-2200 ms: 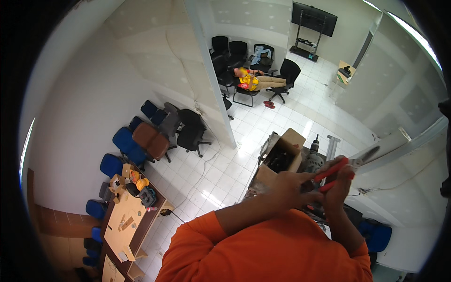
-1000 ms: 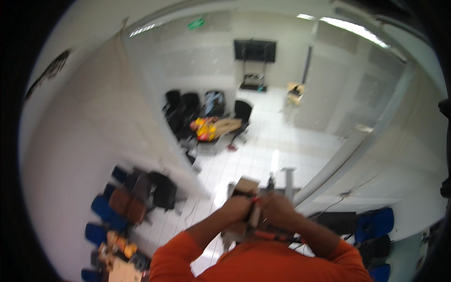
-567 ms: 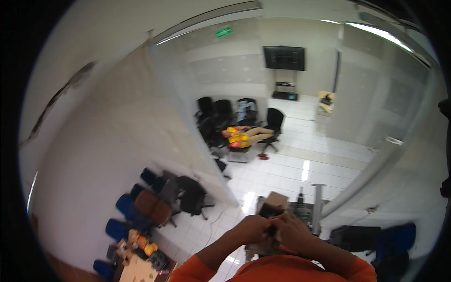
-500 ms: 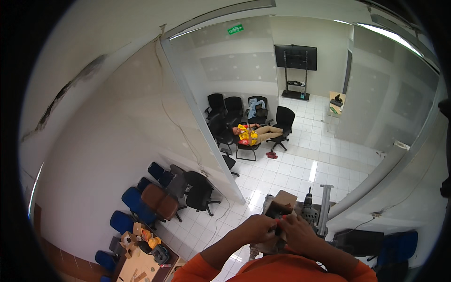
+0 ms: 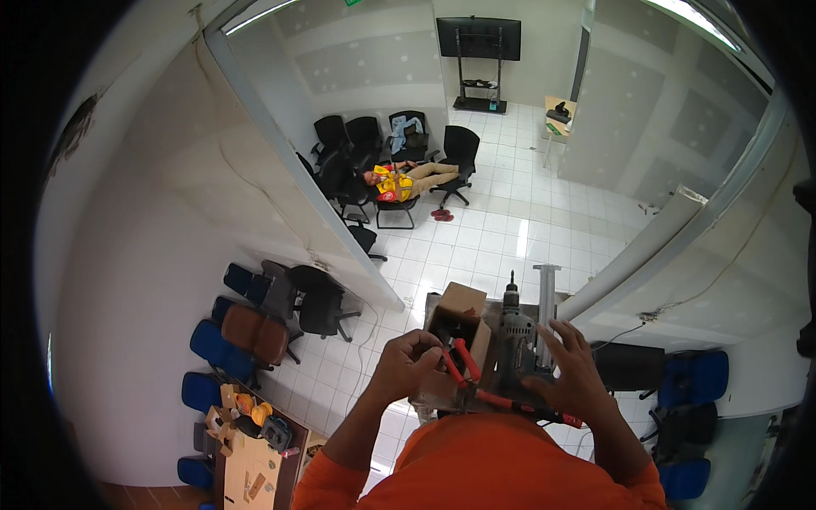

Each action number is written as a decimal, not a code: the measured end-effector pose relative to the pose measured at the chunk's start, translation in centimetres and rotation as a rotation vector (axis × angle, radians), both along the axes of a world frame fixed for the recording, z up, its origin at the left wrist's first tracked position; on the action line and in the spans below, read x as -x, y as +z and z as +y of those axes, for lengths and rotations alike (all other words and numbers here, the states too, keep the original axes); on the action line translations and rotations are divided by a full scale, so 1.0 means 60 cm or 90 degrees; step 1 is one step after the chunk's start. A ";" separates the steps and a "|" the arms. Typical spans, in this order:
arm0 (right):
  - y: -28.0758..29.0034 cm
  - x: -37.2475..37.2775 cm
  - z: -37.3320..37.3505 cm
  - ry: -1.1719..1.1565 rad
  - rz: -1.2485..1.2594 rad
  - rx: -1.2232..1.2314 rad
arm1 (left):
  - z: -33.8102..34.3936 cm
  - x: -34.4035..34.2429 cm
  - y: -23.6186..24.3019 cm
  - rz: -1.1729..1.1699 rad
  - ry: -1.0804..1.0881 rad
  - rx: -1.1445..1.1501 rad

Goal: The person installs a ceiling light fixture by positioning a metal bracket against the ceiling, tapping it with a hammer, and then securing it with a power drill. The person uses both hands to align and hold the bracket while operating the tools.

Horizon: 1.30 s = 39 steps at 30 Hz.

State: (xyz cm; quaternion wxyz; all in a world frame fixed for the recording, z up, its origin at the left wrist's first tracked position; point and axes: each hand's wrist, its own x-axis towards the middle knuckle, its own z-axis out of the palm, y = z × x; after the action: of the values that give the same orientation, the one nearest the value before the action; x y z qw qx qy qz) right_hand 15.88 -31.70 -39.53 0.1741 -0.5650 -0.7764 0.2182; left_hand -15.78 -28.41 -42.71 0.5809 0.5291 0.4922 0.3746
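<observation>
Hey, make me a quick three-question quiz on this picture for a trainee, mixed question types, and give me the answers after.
1. True or false: the right hand has its fingers spread apart.
2. Multiple choice: what colour are the handles of the two-handled tool beside the left hand?
A) Blue
B) Red
C) Green
3. Fill in the blank: the drill lies between the long metal channel and the open cardboard ____.

Key:
1. True.
2. B.
3. Box.
</observation>
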 end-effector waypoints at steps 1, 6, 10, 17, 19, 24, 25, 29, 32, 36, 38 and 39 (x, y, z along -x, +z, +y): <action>0.000 -0.014 -0.019 -0.029 -0.039 -0.003 | -0.004 -0.008 0.003 0.000 0.020 0.000; -0.034 -0.048 -0.065 -0.002 -0.062 0.123 | -0.003 -0.043 0.010 0.003 0.021 0.032; -0.065 -0.047 -0.074 0.010 -0.038 0.112 | 0.009 -0.054 -0.001 0.070 0.007 -0.038; -0.061 -0.037 -0.064 0.064 -0.111 0.159 | 0.008 -0.067 -0.005 0.214 -0.015 -0.088; -0.058 -0.041 -0.056 0.057 -0.102 0.216 | 0.009 -0.070 -0.003 0.289 -0.046 -0.206; -0.066 -0.051 -0.047 0.024 -0.075 0.066 | -0.001 -0.077 -0.002 0.228 -0.045 -0.172; -0.069 -0.049 -0.043 0.013 -0.092 0.088 | 0.000 -0.079 -0.002 0.215 -0.047 -0.163; -0.070 -0.034 -0.048 0.034 -0.149 0.141 | -0.022 -0.088 -0.016 0.183 -0.025 -0.176; -0.057 -0.020 -0.037 0.078 -0.170 0.186 | -0.026 -0.090 -0.029 0.246 0.009 -0.329; -0.034 -0.003 -0.025 0.104 -0.237 0.192 | -0.019 -0.086 -0.044 0.238 0.015 -0.340; -0.026 0.003 -0.025 0.115 -0.269 0.214 | -0.017 -0.082 -0.048 0.233 0.007 -0.364; -0.022 0.003 -0.032 0.098 -0.253 0.206 | -0.019 -0.079 -0.048 0.262 0.005 -0.444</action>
State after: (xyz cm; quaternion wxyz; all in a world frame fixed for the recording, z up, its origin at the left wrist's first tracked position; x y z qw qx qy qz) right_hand 15.73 -33.59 -40.85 -0.0915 -0.5567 -0.7910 0.2368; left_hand -11.06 -29.55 -45.62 0.2541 0.7567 0.4436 0.4075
